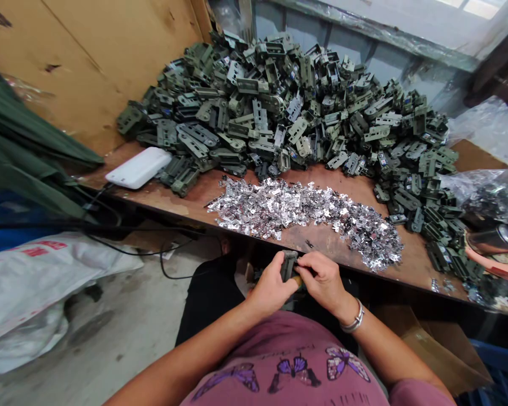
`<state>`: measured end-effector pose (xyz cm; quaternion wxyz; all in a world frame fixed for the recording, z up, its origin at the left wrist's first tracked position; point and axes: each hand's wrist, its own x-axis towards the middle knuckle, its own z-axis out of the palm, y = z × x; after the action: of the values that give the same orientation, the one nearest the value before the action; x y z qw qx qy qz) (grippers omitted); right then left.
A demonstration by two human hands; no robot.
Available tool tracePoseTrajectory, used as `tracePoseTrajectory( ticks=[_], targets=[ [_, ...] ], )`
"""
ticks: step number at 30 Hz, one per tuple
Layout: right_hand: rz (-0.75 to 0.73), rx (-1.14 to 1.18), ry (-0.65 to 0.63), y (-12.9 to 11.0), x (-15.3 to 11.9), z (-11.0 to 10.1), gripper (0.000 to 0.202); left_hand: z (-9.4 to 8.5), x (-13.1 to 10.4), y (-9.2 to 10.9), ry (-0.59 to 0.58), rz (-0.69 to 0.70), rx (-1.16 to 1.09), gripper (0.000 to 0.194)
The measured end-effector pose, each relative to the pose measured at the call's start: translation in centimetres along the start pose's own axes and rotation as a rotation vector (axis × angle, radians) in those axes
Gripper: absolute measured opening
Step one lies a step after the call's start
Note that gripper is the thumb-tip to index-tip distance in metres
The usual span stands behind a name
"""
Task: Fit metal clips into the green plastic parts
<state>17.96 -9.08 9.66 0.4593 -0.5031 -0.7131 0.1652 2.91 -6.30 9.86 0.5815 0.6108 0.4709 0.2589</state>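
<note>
My left hand (270,288) is closed around a dark grey-green plastic housing (288,265), held above my lap just in front of the table edge. My right hand (325,281) meets it from the right, thumb and fingertips pinched together at its side. Whatever sits in that pinch is too small and covered to make out. Something yellowish shows between the two hands under the housing. Just beyond my hands, small shiny metal clips (279,206) are spread in a heap on the brown tabletop (322,242).
A large pile of similar green housings (254,121) fills the table's back and right side. A white power bank (138,168) with a cable lies at the left edge. White sacks (51,282) lie on the floor at left. Clear plastic bags (486,132) and an orange-rimmed container (495,256) stand right.
</note>
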Motion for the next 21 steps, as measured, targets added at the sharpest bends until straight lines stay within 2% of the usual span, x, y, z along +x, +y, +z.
tracePoseTrajectory(
  ticks=[4,6,8,10,14,18,21],
  targets=[
    [-0.115,-0.159,-0.042,0.2,-0.9,0.7,0.021,0.0,-0.4,-0.6,0.037,0.015,0.211,0.024],
    [-0.145,-0.184,-0.108,0.1,-1.0,0.7,0.024,-0.3,-0.6,-0.6,0.004,-0.005,0.313,0.028],
    [-0.128,-0.093,-0.206,0.1,-0.7,0.3,0.022,-0.8,-0.8,-0.4,-0.049,0.004,0.350,0.032],
    [-0.083,0.023,-0.245,0.3,-0.2,-0.6,0.020,-1.6,-0.7,-0.2,-0.067,0.089,0.353,0.034],
    [0.072,0.043,-0.137,1.0,0.8,-2.4,0.028,-3.3,-0.7,0.0,0.059,0.278,0.373,0.019],
    [0.110,-0.012,-0.208,1.5,1.1,-3.3,0.018,-4.8,-1.2,0.0,0.215,0.352,0.349,0.023],
    [0.077,-0.059,-0.252,1.8,2.1,-3.8,0.015,-5.5,-1.4,-0.3,0.228,0.302,0.185,0.021]
  ],
)
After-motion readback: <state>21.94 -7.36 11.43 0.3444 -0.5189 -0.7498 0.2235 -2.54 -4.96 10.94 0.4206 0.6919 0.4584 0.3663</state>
